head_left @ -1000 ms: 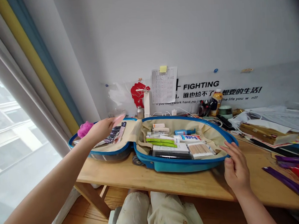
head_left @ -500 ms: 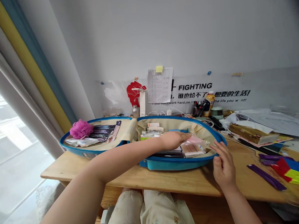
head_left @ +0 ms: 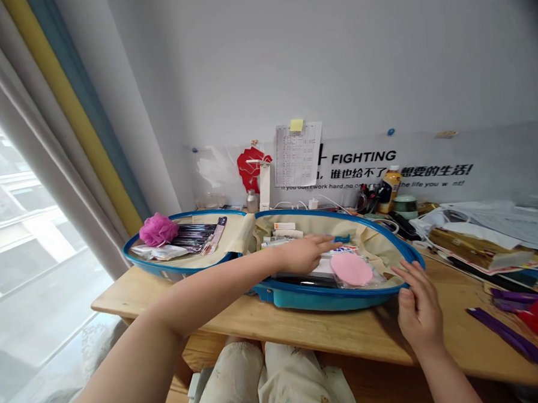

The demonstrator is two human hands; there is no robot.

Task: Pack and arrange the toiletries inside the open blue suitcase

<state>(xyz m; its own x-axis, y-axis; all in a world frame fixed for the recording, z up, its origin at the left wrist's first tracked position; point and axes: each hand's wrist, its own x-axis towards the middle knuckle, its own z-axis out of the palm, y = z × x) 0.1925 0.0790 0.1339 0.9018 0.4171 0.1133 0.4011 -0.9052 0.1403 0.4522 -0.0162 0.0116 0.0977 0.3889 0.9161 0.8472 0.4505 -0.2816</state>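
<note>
An open blue case (head_left: 337, 300) lies on the wooden table, its two halves side by side. My left hand (head_left: 305, 254) reaches over the right half, fingers stretched out above the contents, near a blue item (head_left: 342, 239). Just right of it a round pink pad (head_left: 351, 270) in clear wrapping lies on other packets. My right hand (head_left: 418, 302) rests at the case's right rim, fingers spread. In the left half are a pink bath puff (head_left: 158, 229), a white packet (head_left: 161, 251) and a dark set of slim tools (head_left: 196, 237).
Papers and a brown box (head_left: 467, 248) are piled on the right of the table (head_left: 239, 314). Purple strips (head_left: 505, 333) lie nearer the front. Behind the case stand a glass jar (head_left: 251, 201), a white lamp (head_left: 265, 186) and a yellow bottle (head_left: 388, 189).
The pink pad now lies flat over the packet of thin sticks, which was uncovered before. My left hand has drawn back to the left of it. The view has shifted slightly.
</note>
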